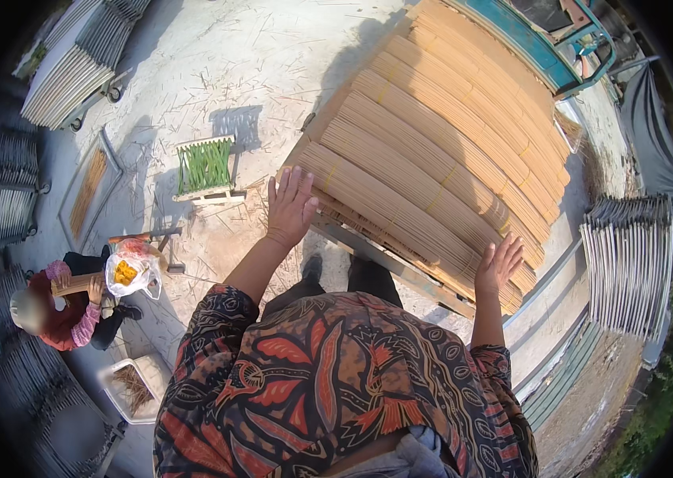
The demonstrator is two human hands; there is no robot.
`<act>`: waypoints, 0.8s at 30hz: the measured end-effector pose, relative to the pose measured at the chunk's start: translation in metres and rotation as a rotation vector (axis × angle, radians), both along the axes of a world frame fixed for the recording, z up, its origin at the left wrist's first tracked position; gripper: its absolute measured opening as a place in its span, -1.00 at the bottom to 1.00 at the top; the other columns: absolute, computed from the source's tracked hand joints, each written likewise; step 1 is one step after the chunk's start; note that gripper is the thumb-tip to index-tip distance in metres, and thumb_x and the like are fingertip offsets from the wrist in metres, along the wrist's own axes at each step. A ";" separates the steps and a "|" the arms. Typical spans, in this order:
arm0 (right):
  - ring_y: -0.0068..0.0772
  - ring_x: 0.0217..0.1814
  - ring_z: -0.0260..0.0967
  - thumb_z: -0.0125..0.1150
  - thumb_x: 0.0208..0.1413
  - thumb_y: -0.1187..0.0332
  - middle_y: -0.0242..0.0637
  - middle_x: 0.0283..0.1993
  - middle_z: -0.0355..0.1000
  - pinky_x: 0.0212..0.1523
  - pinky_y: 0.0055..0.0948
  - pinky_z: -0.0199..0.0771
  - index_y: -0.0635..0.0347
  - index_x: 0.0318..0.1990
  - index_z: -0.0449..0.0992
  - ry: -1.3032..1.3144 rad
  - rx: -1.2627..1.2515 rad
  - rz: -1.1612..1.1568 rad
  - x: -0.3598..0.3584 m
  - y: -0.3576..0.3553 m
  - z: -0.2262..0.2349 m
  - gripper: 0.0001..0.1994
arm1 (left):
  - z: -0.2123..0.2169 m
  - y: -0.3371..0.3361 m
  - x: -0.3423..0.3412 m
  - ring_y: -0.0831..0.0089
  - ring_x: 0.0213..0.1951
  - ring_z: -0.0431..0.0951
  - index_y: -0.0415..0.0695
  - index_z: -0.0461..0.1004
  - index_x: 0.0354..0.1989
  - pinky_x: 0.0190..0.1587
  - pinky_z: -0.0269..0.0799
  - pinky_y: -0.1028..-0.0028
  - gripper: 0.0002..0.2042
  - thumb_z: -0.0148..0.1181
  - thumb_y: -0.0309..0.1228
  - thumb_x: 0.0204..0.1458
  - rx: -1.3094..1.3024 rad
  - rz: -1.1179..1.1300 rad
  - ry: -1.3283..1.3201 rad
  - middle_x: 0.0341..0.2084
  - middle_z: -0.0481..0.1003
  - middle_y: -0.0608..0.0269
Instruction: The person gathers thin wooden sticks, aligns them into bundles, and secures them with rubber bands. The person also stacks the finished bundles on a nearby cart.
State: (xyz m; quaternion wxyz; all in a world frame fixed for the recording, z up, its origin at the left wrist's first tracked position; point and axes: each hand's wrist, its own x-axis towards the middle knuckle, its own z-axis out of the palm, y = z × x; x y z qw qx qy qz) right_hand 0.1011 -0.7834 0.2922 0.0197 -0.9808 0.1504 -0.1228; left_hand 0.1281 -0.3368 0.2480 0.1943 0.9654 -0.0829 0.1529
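Long bundles of thin tan sticks (400, 151), tied here and there with yellow bands, lie side by side in a broad stack in front of me. My left hand (293, 209) is held flat at the left end of the nearest bundle (376, 209), fingers stretched out. At that bundle's right end, my right hand (499, 264) has its fingers apart and the palm turned inward. Neither hand is closed round anything. Whether the palms press on the stick ends cannot be made out. Under the stack runs the edge of a metal-framed bed (400, 271).
A teal metal frame (547, 60) stands behind the stack. Racks of pale slatted trays (627, 271) are on the right, more (82, 60) at far left. A green-strapped stool (205, 167) stands left. A seated person (66, 307) holds sticks beside a white plastic bag (136, 271).
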 end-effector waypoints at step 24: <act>0.13 0.37 -0.17 -0.25 0.24 0.10 0.05 0.31 -0.01 0.33 -0.04 -0.16 0.30 0.23 0.11 0.156 0.058 1.378 0.064 0.182 0.015 -0.47 | -0.095 -0.094 -0.382 -0.04 -0.10 0.45 -0.27 0.27 0.09 -0.05 0.34 0.18 -0.43 -0.04 -0.08 0.01 -0.980 1.157 0.749 -0.18 0.45 -0.20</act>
